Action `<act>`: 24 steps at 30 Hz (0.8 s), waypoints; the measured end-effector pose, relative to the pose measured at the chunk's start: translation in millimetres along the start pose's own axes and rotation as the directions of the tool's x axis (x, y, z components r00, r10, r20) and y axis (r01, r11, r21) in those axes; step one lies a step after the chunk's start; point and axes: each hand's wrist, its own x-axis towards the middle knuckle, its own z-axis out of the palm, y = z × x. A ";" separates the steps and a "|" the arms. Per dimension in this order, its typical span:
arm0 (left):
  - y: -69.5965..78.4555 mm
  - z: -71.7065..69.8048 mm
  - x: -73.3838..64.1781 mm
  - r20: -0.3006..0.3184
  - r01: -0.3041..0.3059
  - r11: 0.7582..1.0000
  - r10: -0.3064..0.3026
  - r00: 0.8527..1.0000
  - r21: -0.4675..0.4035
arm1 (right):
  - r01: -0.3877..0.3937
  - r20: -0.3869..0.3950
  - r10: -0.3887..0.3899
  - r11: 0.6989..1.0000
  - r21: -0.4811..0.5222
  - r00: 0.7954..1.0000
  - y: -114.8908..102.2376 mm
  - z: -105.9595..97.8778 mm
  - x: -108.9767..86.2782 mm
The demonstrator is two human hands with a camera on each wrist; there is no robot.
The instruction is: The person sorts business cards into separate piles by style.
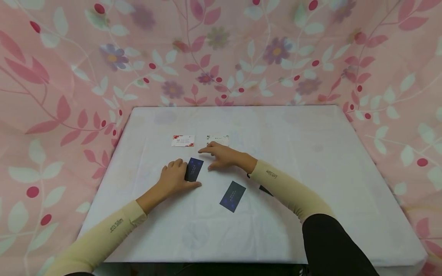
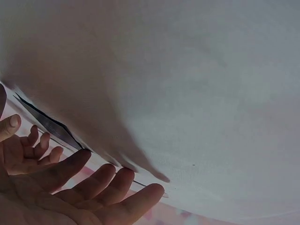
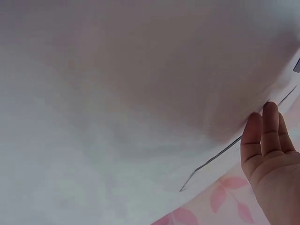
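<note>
My left hand (image 1: 174,177) rests on the white table, its fingertips at the left edge of a dark blue card (image 1: 195,170) and its thumb stretched out below it. In the left wrist view its fingers (image 2: 126,199) reach out loosely, with one fingertip right at the dark card (image 2: 49,123). Just right of that card, my right hand (image 1: 223,155) has its fingers extended and holds nothing. Its index finger overlaps the lower left of a white card with green leaf print (image 1: 223,139). The right wrist view shows these fingers (image 3: 270,126) close together at a thin card edge (image 3: 220,153).
A white card with red flowers (image 1: 183,141) lies left of the leaf-print one. Nearer me lies a second dark blue card (image 1: 233,196), tilted. Another dark card (image 1: 265,190) is mostly hidden under my right sleeve. A pink floral cloth (image 1: 221,53) hangs behind the table (image 1: 310,153).
</note>
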 end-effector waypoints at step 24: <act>-38.0 -7.4 10.6 0.026 -0.104 0.990 0.107 0.994 -0.098 | -0.117 0.096 0.114 0.993 0.033 0.989 -13.5 8.5 39.1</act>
